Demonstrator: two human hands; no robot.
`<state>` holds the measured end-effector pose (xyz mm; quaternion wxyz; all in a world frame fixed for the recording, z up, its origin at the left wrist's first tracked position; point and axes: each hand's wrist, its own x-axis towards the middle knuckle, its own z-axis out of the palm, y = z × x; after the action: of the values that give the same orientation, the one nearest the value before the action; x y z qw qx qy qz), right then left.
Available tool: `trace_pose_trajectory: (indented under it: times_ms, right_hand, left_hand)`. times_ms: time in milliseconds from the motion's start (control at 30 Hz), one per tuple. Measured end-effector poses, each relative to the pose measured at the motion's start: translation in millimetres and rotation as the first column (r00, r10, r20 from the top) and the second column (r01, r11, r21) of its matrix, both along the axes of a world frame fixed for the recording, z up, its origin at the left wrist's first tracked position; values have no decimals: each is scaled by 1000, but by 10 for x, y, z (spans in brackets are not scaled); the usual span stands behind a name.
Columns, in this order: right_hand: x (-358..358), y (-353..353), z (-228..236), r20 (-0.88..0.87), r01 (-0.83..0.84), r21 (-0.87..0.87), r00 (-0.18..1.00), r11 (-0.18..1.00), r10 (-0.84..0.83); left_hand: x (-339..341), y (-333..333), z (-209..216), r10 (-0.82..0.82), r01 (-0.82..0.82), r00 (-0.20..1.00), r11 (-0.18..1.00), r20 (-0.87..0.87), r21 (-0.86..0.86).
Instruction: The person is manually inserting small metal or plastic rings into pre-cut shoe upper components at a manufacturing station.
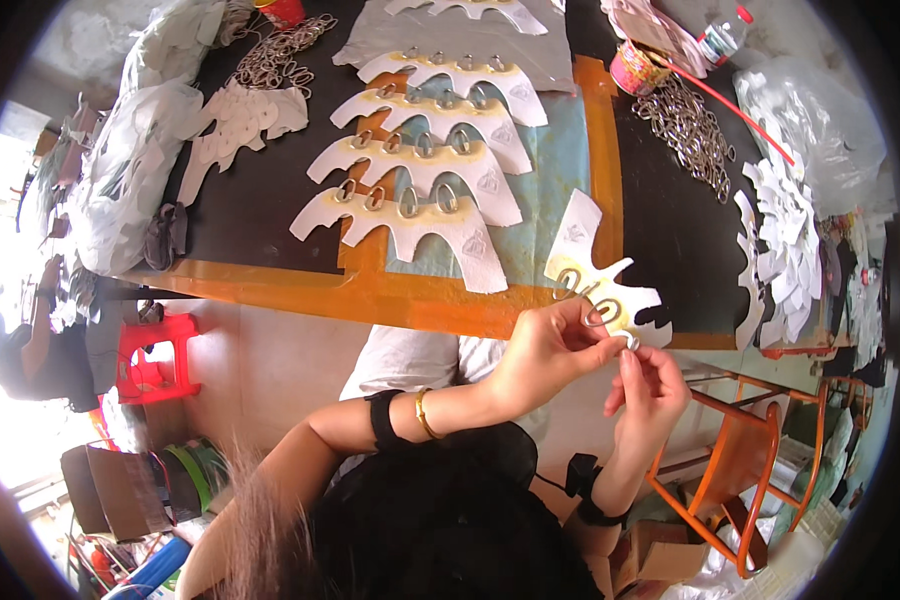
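Note:
A white cut-out piece [575, 237] with curved tabs and yellowish smears hangs over the table's front edge. Metal oval rings [604, 313] sit along its tabs. My left hand [545, 355] is closed, its thumb and fingers pinching the piece's near edge beside the rings. Just to its right, my right hand [655, 385] is closed too, thumb and forefinger together at a small pale, shiny bit [631, 342]; whether that is a ring or a tab end I cannot make out. Several like pieces [410, 225] with upright rings lie overlapping in a column.
Loose metal rings [685, 135] are heaped at the right, near a red stick [725, 105]. Further right are stacked white pieces [785, 245]. At the left lie more white pieces [240, 125] and another ring heap [280, 55]. An orange chair [735, 470] stands right, a red stool [160, 355] left.

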<state>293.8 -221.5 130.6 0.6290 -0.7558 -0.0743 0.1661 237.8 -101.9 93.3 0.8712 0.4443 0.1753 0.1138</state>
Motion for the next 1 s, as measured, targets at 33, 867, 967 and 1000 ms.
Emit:
trace_pose_trajectory:
  times_ms: [33, 867, 967, 1000]
  right_hand:
    - [-2, -22, -2, -1, 6, -3, 1000, 1000, -6]
    - [1, -18, 0, -144, 34, 117, 989, 993, -17]
    - [24, -23, -22, -146, 45, 121, 989, 992, -27]
    - [33, -19, -47, -153, 48, 127, 988, 991, -29]
  left_hand:
    - [13, -24, 1, 3, -3, 1000, 1000, 10, -9]
    - [99, -63, -5, 46, -46, 999, 999, 13, 9]
    - [117, -96, -22, 61, -61, 998, 998, -1, 9]
    - [119, -98, -43, 78, -79, 997, 997, 7, 20]
